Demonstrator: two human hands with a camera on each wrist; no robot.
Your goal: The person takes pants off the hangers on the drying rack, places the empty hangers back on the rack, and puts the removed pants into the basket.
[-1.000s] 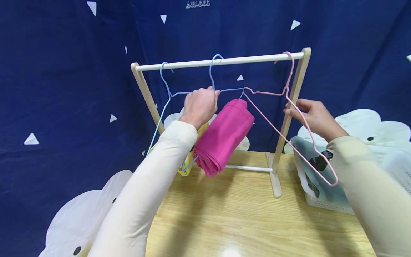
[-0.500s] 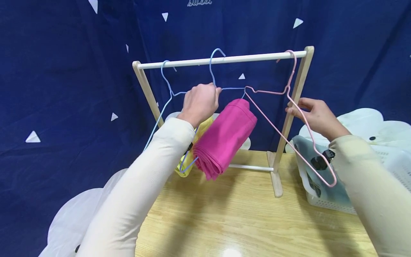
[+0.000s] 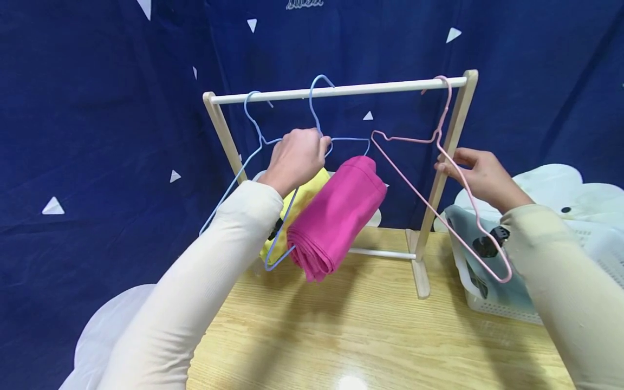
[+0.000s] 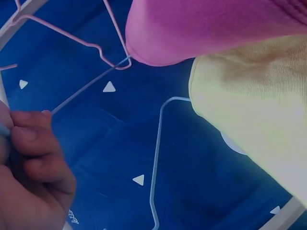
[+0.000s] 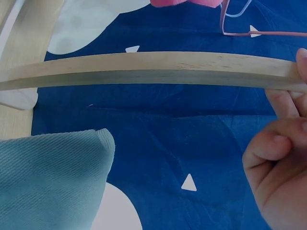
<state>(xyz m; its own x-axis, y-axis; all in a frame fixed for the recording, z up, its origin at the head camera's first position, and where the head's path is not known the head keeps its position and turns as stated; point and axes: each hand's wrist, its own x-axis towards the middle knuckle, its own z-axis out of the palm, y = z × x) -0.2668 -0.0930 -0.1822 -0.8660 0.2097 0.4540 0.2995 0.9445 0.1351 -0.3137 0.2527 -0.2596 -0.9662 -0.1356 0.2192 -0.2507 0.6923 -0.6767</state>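
Note:
My left hand [image 3: 298, 160] grips a blue clothes hanger [image 3: 312, 108] by its neck, just below the hook. The hook is at the rail [image 3: 390, 88] of a small clothes rack; whether it bears on the rail I cannot tell. Folded magenta cloth [image 3: 338, 214] drapes over that hanger's bottom bar. Behind it, yellow cloth [image 3: 309, 192] hangs on the lighter blue hanger [image 3: 261, 140] at left. My right hand [image 3: 480, 176] holds the rack's right wooden upright [image 3: 463, 103] between thumb and fingers, seen too in the right wrist view, where the upright [image 5: 158, 62] crosses the picture.
A bare pink hanger [image 3: 409, 140] hangs at the rail's right end, in front of my right hand. Right of the rack, a white basket [image 3: 502, 311] holds grey-blue cloth [image 3: 463, 222]. The rack stands on a wooden table [image 3: 312, 336] before a dark blue curtain [image 3: 122, 135].
My left hand has shifted slightly left with the blue hanger and magenta cloth, turning them a little; the hook's tip now shows at the rail. My right hand stays on the upright.

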